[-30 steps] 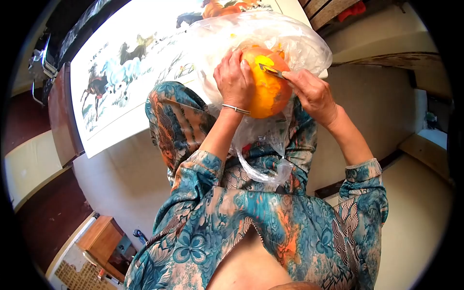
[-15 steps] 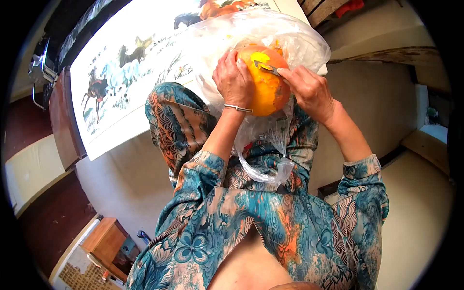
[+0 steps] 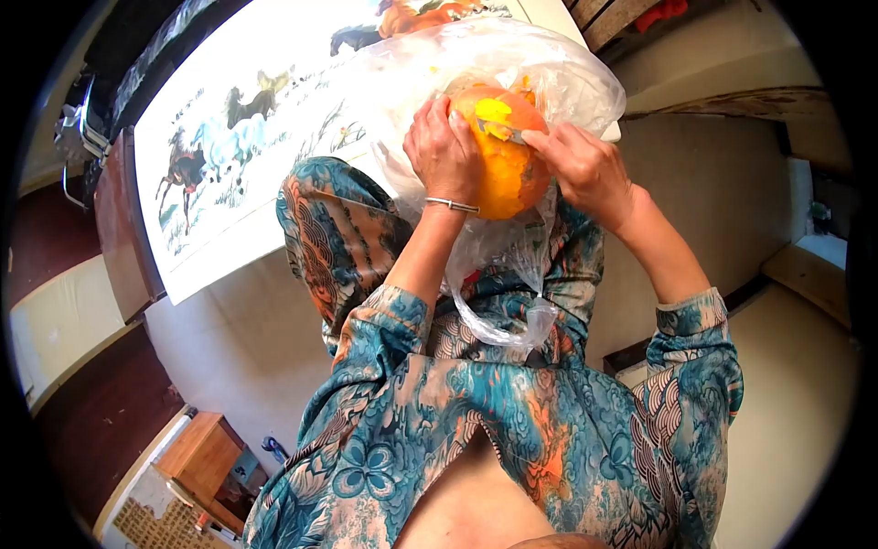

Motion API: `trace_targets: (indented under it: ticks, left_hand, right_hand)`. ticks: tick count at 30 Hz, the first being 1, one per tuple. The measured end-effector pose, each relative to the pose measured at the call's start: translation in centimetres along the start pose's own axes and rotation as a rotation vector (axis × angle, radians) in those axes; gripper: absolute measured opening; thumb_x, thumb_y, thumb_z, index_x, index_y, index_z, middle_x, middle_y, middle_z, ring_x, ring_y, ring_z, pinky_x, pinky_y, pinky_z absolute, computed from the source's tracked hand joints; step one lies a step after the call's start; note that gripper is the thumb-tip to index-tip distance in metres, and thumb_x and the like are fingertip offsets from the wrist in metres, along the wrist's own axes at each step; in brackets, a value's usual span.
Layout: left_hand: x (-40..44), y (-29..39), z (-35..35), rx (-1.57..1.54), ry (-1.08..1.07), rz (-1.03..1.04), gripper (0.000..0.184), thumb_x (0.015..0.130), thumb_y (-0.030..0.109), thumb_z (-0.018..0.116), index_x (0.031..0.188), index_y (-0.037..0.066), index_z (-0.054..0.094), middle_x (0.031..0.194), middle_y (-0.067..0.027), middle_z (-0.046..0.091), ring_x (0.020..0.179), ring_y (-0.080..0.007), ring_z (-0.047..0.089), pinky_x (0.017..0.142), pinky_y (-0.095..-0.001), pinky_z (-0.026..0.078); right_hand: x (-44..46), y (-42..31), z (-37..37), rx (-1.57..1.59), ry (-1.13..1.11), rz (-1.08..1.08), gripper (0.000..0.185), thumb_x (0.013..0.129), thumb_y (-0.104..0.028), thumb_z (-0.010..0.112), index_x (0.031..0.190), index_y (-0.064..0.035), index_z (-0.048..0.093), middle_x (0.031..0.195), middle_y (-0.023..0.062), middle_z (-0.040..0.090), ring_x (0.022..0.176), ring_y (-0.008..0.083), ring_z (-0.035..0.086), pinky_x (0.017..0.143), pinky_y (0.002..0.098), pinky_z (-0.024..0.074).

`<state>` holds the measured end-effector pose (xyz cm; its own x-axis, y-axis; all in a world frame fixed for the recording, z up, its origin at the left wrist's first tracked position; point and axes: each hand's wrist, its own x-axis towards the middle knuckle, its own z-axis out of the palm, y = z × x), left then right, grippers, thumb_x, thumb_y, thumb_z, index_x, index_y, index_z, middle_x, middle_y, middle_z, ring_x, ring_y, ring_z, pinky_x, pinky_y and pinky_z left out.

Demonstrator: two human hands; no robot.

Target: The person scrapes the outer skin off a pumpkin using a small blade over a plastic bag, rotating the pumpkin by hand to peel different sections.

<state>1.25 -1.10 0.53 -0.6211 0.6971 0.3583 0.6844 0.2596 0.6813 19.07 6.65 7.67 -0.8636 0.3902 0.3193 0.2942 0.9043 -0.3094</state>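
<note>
A round orange pumpkin (image 3: pixel 514 178) rests over my lap on a clear plastic bag (image 3: pixel 581 87). Part of its skin is off, with a bright yellow patch near the top. My left hand (image 3: pixel 443 151) wraps around the pumpkin's left side and steadies it; a thin bracelet circles that wrist. In my right hand (image 3: pixel 585 169) is a small knife (image 3: pixel 515 137), held with the thumb close to the blade. Its short metal blade touches the pumpkin beside the yellow patch; my fingers hide the handle.
Under the bag, a white tabletop (image 3: pixel 302 156) printed with running horses stretches to the left. My knees, in patterned trousers (image 3: pixel 338 220), press near its edge. A small wooden cabinet (image 3: pixel 201 453) stands at the lower left. Loose bag plastic (image 3: pixel 503 320) hangs over my lap.
The knife blade has drawn back slightly toward my right hand and down, showing more of the yellow patch. My left hand and the pumpkin stay nearly in place.
</note>
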Motion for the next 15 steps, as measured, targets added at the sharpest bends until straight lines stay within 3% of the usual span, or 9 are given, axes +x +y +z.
trace_targets:
  ticks: [5,9,15]
  left_hand:
    - [0.1,-0.1,0.3,-0.022,-0.015,-0.017,0.031,0.092,0.021,0.047,0.114,0.003,0.059,0.114,-0.0161,0.06,0.11,-0.0327,0.055,0.097,-0.0441,0.037]
    - [0.0,-0.3,0.4,-0.011,-0.019,-0.015,0.03,0.091,0.021,0.047,0.114,0.003,0.059,0.114,-0.0161,0.06,0.109,-0.0327,0.055,0.097,-0.0439,0.037]
    - [-0.3,-0.1,0.1,0.007,0.005,-0.003,0.034,0.095,0.021,0.042,0.113,0.0,0.062,0.114,-0.0175,0.062,0.108,-0.0333,0.057,0.095,-0.0428,0.04]
  right_hand:
    - [-0.3,-0.5,0.2,-0.018,0.019,0.047,0.036,0.077,-0.001,0.061,0.113,-0.0084,0.063,0.085,0.0112,0.061,0.076,0.0282,0.065,0.064,0.0365,0.0549]
    - [0.8,-0.2,0.6,0.002,0.034,0.05,0.036,0.082,0.0,0.06,0.117,-0.007,0.061,0.081,0.0112,0.058,0.074,0.0298,0.063,0.063,0.0382,0.0527]
    - [0.7,0.4,0.7,-0.045,0.04,0.041,0.038,0.077,0.0,0.06,0.114,-0.0085,0.063,0.084,0.0102,0.06,0.075,0.0279,0.065,0.062,0.036,0.0553]
